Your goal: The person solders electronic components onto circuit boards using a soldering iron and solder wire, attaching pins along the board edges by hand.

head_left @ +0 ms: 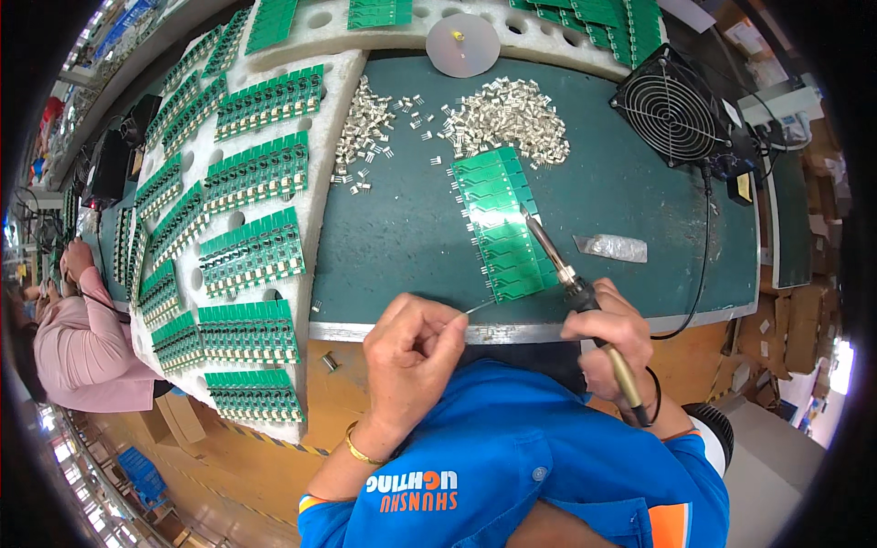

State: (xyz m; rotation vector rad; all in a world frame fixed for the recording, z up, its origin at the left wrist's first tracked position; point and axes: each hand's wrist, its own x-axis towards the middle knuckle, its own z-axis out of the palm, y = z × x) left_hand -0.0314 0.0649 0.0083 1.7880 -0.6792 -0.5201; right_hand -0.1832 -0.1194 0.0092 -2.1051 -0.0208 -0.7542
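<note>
Slanting up-left, soldering iron (pixel 568 278) gripped by right hand (pixel 614 336), left hand (pixel 411 352) pinching apparent wire (pixel 480 307), board (pixel 498 224) lengthwise away

Circuit panel (pixel 495 205): bright green, darker lines
Soldering iron (pixel 575 286): black grip, brassy tail
Parts heap (pixel 516 117), 12 o'clock: kinda off-white
Bench (pixel 406 247): dark teal
Fan (pixel 671 111), 2 o'clock: black, pale concentric rings
Shirt (pixel 566 434), 6 o'clock: super blue, orange-and-white lettering

Head-worn L fisheye cam – looks down, fairly close over bench (pixel 393 247) – rim prob. distorted.
</note>
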